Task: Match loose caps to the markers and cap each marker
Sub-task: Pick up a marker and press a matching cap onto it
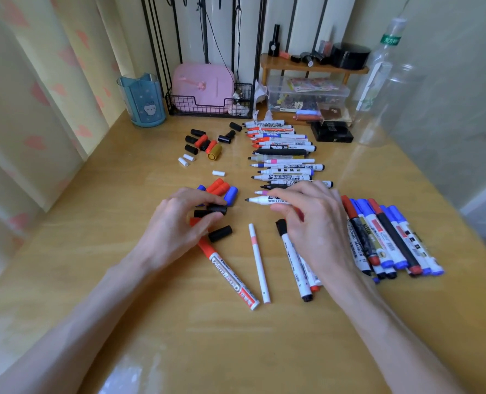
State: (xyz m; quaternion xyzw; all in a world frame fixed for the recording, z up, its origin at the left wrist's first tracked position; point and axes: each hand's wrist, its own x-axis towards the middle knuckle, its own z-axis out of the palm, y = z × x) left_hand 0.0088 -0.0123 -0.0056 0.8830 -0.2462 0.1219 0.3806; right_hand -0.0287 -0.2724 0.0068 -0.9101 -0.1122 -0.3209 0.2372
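Observation:
My left hand (179, 220) pinches a black cap (217, 209) among loose black, red and blue caps (221, 190) on the wooden desk. My right hand (310, 220) grips an uncapped black-tipped whiteboard marker (260, 199), its tip pointing left toward the cap. A row of uncapped markers (281, 155) lies behind it, tips to the left. More loose caps (204, 143), black, red, white and one gold, lie farther back on the left. Capped markers lie in front: a red one (227, 271), a thin white one (258, 260), a black-capped one (293, 260).
A pile of capped blue, red and black markers (389, 240) lies at the right. A blue cup (142, 100), a wire basket with a pink case (204, 92), a clear box (307, 95), a small wooden shelf (312, 66) and a plastic bottle (378, 81) line the back.

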